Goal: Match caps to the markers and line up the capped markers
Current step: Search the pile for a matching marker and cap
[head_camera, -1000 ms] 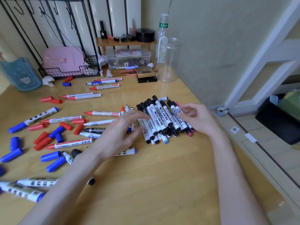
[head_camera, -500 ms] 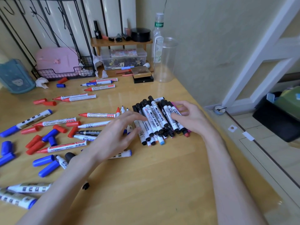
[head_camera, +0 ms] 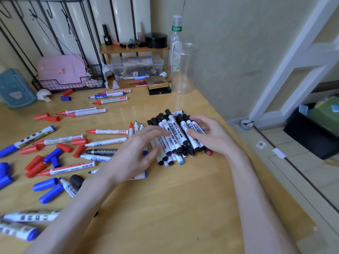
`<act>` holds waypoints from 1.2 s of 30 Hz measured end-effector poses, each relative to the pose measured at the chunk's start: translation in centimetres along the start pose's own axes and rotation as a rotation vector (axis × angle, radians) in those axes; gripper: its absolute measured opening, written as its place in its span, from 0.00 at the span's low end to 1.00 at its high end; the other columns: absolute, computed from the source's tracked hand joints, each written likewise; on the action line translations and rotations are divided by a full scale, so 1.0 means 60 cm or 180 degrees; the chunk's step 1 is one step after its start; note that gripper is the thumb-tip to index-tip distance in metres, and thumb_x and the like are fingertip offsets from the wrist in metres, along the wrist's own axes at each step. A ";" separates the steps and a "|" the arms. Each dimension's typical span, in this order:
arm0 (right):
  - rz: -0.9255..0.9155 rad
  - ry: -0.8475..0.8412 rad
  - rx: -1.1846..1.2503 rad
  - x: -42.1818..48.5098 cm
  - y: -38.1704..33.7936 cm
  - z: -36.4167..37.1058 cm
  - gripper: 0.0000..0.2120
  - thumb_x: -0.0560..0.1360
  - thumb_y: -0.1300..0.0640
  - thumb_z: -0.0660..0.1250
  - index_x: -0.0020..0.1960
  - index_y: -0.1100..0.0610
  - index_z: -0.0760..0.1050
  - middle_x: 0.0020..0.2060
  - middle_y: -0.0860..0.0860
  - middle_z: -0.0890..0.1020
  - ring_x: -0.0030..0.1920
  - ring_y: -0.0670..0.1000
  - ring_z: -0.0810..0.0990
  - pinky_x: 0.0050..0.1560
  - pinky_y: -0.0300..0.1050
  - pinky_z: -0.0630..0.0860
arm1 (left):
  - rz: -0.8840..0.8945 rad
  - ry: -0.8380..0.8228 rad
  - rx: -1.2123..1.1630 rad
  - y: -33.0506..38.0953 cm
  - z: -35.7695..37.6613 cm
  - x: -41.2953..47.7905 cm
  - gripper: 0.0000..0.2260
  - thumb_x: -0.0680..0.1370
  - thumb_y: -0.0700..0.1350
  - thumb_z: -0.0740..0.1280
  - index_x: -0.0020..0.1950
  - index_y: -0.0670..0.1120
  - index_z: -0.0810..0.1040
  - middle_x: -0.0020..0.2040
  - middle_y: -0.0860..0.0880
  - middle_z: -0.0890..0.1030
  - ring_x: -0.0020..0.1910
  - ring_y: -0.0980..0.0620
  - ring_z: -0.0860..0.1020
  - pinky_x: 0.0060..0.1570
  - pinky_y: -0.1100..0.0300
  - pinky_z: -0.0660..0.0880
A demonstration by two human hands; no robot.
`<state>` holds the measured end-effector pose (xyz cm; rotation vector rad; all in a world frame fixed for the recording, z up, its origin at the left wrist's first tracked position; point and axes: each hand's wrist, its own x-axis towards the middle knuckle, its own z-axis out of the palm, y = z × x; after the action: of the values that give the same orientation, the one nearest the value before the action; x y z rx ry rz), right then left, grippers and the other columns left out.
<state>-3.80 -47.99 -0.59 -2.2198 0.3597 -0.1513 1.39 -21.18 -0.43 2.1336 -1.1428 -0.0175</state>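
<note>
A heap of capped markers [head_camera: 175, 136], mostly black-capped, lies side by side in the middle of the wooden table [head_camera: 165, 208]. My left hand [head_camera: 135, 154] rests against the heap's left side with its fingers stretched out. My right hand [head_camera: 211, 134] presses on the right side, fingers spread over the markers. Uncapped red-tipped markers [head_camera: 107, 132] and loose red caps [head_camera: 33, 163] and blue caps [head_camera: 48, 193] are scattered over the left of the table. More blue-capped markers [head_camera: 27, 217] lie at the near left.
A clear plastic jar [head_camera: 183, 68] and a bottle [head_camera: 175, 39] stand at the back by the wall. A small wooden shelf [head_camera: 134, 49], a clear box [head_camera: 136, 67], a wire basket [head_camera: 69, 84] with a pink case and a teal bin [head_camera: 14, 88] line the back. The table's right edge drops to the floor.
Both hands have squeezed the heap of capped markers closer together. The view has shifted slightly.
</note>
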 end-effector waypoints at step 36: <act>-0.0153 -0.0146 0.0213 -0.006 0.015 0.002 0.14 0.83 0.42 0.62 0.67 0.38 0.77 0.65 0.41 0.72 0.63 0.41 0.75 0.43 0.35 0.74 | 0.1647 0.0504 0.1651 0.048 0.141 0.018 0.09 0.82 0.38 0.70 0.60 0.48 0.84 0.55 0.49 0.78 0.57 0.43 0.77 0.58 0.51 0.71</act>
<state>-4.30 -48.32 -1.33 -2.1630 0.2724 -0.1361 -2.78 -27.87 -4.77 2.1364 -1.7014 0.7406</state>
